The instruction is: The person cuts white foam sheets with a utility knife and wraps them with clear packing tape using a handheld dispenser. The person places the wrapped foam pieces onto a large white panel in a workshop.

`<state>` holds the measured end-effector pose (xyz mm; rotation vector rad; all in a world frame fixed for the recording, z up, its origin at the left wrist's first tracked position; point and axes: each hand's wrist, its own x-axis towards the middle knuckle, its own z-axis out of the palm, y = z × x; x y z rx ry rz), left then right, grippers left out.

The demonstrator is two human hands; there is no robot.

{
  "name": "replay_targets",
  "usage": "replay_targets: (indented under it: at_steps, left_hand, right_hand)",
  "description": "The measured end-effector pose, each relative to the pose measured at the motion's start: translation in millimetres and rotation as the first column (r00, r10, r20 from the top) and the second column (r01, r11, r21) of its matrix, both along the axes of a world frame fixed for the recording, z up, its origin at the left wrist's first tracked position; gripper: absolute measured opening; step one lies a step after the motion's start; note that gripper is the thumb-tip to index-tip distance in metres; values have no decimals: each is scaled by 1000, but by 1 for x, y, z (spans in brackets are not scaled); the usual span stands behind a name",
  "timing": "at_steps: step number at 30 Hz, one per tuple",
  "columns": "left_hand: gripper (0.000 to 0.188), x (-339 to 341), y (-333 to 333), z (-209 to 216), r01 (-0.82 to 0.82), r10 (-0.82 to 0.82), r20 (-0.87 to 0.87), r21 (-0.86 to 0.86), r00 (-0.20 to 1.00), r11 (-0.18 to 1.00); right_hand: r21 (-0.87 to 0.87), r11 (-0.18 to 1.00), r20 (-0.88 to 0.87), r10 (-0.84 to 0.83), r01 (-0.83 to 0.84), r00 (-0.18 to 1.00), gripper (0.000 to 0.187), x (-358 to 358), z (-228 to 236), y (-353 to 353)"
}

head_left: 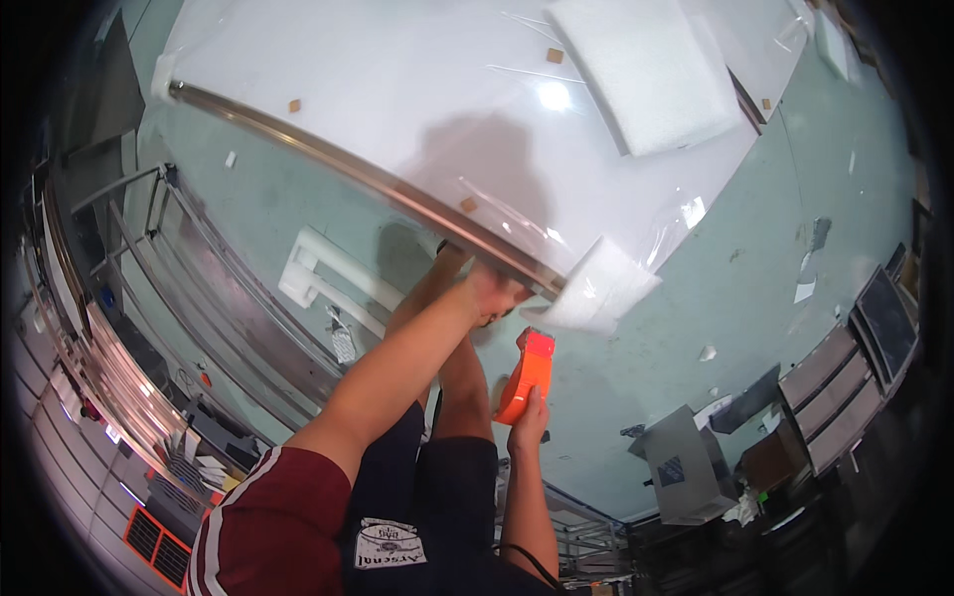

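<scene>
My left hand [494, 293] is closed at the bronze-coloured metal edge [368, 181] of a large white panel [358, 70], near its close corner. Its fingertips are partly hidden. White foam [601, 286] wraps that corner, just right of the hand. In my right hand [530, 425] is an orange tape dispenser [528, 375], held upright below the foam and apart from it. Clear plastic film [512, 214] lies over the panel, along with small brown square pads [468, 205].
A thick foam sheet [651, 74] rests on the panel's far side. White foam pieces [343, 268] and scraps lie on the green floor [715, 288]. Metal racks [214, 268] stand at the left. A grey box [686, 465] sits at the lower right.
</scene>
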<state>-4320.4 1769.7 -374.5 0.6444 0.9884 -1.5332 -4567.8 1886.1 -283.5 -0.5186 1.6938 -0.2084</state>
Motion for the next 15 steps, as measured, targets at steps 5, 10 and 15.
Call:
replay_targets:
  at_steps: [5,10,15]
  left_hand:
    - [53,7,53,37,358,-358,112,18,927,933]
    - [72,-3,55,86,121,-145,-146,-167,979,979]
    - [75,-25,54,75,-37,39,11,-177,999,983]
  right_hand:
    - [92,974,146,-217,205,965,55,13,28,4]
    - [68,985,132,-168,160,977,57,4,42,18]
    - [-9,989,129,-144,146,981,52,-22,66,26]
